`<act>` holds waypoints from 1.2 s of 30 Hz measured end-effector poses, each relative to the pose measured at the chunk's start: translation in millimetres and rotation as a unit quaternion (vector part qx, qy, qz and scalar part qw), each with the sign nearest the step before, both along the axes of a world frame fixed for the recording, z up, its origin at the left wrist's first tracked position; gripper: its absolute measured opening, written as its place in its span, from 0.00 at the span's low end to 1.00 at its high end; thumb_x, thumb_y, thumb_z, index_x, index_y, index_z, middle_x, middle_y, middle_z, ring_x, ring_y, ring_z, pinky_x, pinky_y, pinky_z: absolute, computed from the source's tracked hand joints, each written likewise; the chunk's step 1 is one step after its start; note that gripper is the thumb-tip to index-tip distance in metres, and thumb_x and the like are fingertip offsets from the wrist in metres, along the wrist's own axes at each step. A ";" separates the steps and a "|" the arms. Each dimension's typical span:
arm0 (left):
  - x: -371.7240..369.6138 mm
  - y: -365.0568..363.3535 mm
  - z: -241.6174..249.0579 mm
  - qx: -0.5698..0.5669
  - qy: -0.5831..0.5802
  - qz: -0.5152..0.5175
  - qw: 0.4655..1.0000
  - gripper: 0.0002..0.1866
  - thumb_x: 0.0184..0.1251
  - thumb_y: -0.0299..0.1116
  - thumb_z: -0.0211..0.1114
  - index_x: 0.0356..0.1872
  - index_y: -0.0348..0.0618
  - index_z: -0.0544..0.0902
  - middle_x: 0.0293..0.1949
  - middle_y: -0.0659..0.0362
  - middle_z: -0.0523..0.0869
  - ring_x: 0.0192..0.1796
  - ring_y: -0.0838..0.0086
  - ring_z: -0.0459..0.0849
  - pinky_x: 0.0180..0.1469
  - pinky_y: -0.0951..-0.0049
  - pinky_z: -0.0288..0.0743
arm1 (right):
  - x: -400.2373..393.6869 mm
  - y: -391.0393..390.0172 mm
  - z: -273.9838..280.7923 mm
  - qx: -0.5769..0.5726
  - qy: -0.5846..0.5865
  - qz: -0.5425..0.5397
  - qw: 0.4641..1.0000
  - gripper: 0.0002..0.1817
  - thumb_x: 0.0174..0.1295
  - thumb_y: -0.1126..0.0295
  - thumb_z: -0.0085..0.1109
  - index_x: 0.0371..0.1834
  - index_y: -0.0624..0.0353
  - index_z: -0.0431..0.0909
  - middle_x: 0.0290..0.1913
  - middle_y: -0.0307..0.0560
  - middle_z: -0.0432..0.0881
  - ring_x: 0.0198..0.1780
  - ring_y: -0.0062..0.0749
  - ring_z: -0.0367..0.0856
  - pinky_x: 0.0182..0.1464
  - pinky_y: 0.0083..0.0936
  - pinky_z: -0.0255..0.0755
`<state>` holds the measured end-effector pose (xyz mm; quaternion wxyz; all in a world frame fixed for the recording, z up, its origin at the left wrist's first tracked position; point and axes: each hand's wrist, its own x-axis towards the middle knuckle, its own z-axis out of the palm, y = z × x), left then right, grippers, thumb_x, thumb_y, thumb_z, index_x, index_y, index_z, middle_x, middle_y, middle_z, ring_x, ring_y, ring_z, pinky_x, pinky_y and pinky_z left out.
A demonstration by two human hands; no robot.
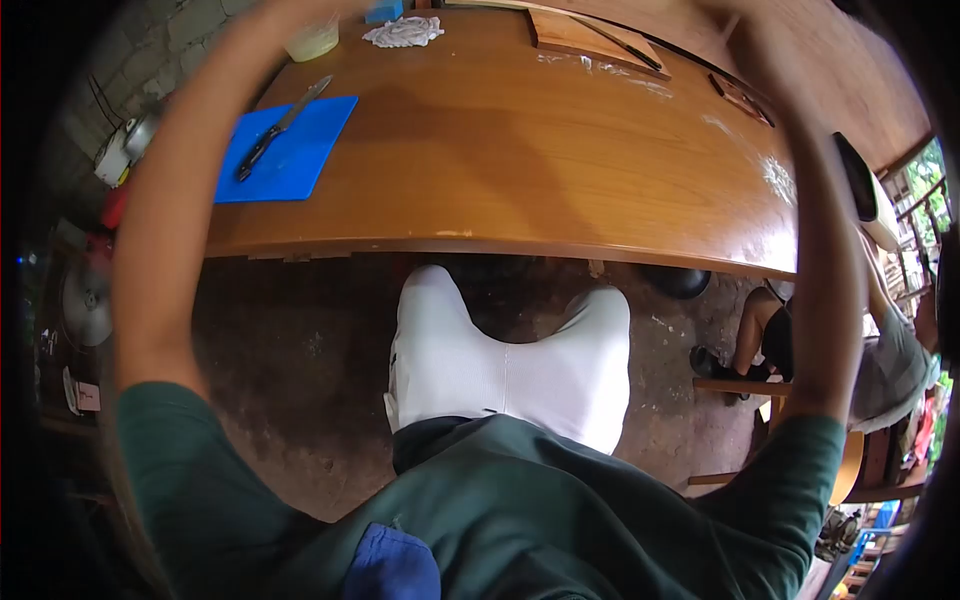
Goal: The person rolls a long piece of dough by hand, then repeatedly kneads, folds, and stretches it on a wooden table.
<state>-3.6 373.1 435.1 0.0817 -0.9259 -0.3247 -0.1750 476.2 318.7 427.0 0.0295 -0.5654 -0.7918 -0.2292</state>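
Note:
Both my arms are raised toward the top of the head view. My left hand (305, 8) is blurred at the upper edge, near a pale plastic tub (313, 42); its fingers are cut off. My right hand (738, 14) is likewise blurred and mostly beyond the frame, so what it holds, if anything, is hidden. On the wooden table (480, 160) lies a blue cutting board (310, 165), with a black-handled knife (286, 126) resting diagonally across it. Neither hand touches the knife or board.
A crumpled white cloth (403, 32) and a blue object (384, 11) lie at the table's far left. A wooden board (585, 42) with a dark stick on it is at the back. At right sits another person (885, 370). White smears (777, 180) mark the tabletop.

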 end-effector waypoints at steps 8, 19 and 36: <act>-146.6 -46.6 -98.4 -0.236 0.063 0.149 0.958 0.25 0.73 0.34 0.71 0.70 0.46 0.84 0.75 0.47 0.80 0.78 0.55 0.76 0.78 0.56 0.70 | 53.7 -95.3 -93.8 -0.127 0.275 -0.025 0.953 0.12 0.77 0.72 0.59 0.57 0.56 0.88 0.52 0.50 0.93 0.57 0.43 0.92 0.62 0.39 0.82; 69.4 45.8 -256.8 -0.140 -0.042 0.195 0.970 0.30 0.83 0.53 0.55 0.72 0.39 0.79 0.68 0.40 0.84 0.73 0.50 0.81 0.73 0.55 0.74 | -153.1 55.0 -273.5 -0.004 0.271 -0.034 0.962 0.44 0.80 0.37 0.48 0.68 0.79 0.73 0.60 0.73 0.86 0.67 0.63 0.83 0.69 0.47 0.76; 36.7 -24.9 -94.4 -0.362 -0.136 -0.081 0.919 0.22 0.83 0.44 0.67 0.66 0.38 0.83 0.53 0.62 0.90 0.56 0.80 0.82 0.60 0.69 0.80 | -58.1 -47.5 -44.5 -0.198 0.306 0.028 0.931 0.26 0.79 0.48 0.63 0.60 0.62 0.84 0.39 0.43 0.87 0.40 0.23 0.83 0.39 0.26 0.76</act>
